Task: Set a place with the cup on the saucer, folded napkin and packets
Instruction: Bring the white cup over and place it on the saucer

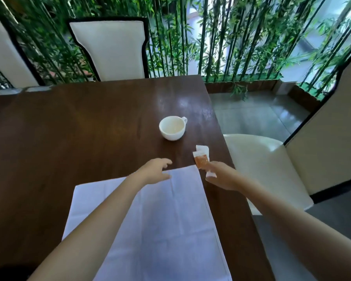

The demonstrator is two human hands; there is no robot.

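A white cup [172, 128] stands directly on the dark wooden table [79, 128], handle pointing to the far right; no saucer is in view. A white napkin [156, 220] lies spread flat near the front edge. My left hand [156, 172] hovers over the napkin's far edge, fingers apart, holding nothing. My right hand [221, 175], just right of the napkin's far corner, is closed on the packets [201, 158]: one with orange-brown contents and white ones behind it, their tips pointing toward the cup.
A cream chair [109, 49] with a dark frame stands at the table's far side, another chair [265, 165] at the right side close to my right arm. A bamboo screen [221, 37] lines the back. The table's right edge runs just past the packets.
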